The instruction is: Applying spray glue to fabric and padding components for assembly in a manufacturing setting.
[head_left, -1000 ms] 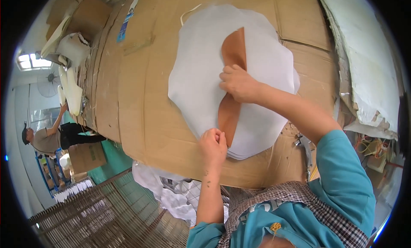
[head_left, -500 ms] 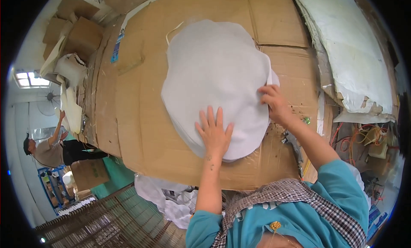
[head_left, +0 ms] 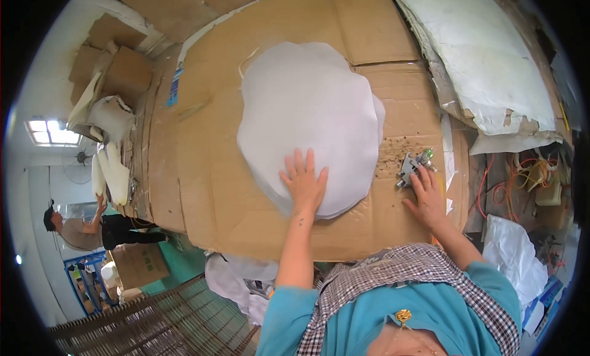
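A stack of pale grey-white, wavy-edged fabric pieces (head_left: 313, 104) lies on the cardboard-covered table. My left hand (head_left: 305, 185) rests flat on its near part, fingers spread. To the right of the stack lies a metal spray gun (head_left: 408, 166) with a green fitting at its far end. Over its near side is my right hand (head_left: 428, 199), fingers stretched out and reaching onto the gun, not wrapped round it. The fingers hide part of the gun.
Dark specks dot the cardboard (head_left: 203, 190) by the gun. At right stand a white-covered surface (head_left: 485, 67), tangled hoses (head_left: 499, 187) and a plastic bag (head_left: 513, 251). A slatted rack (head_left: 153, 325) is at lower left. Another person (head_left: 86, 230) works at far left.
My right hand has left the right edge of the fabric stack and moved toward me and right, to the spray gun. My left hand stays flat on the stack. The view has shifted slightly.
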`<move>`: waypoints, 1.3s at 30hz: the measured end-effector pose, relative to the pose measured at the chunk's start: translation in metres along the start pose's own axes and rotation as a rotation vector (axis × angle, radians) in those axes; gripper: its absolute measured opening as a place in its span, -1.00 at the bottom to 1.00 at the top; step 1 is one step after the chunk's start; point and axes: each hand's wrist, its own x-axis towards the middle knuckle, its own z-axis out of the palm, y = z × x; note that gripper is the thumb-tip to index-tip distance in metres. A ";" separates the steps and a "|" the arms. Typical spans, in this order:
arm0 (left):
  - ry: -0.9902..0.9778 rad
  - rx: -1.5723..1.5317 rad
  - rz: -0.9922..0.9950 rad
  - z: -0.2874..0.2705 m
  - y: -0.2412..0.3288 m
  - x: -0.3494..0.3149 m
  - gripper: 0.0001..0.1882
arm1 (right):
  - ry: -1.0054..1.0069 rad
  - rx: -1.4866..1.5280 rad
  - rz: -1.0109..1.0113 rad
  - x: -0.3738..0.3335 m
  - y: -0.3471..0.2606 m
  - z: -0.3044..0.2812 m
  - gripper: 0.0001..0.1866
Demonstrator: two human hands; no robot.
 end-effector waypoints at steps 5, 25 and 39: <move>0.006 -0.033 0.015 -0.005 -0.008 -0.007 -0.36 | -0.051 0.070 0.272 0.003 -0.007 -0.002 -0.27; -0.089 -0.174 0.201 -0.012 0.002 -0.134 -0.38 | 0.059 1.116 0.043 -0.095 -0.165 -0.201 -0.47; -0.116 -0.199 0.203 -0.006 0.000 -0.154 -0.39 | -0.027 0.986 0.216 -0.145 -0.164 -0.227 -0.44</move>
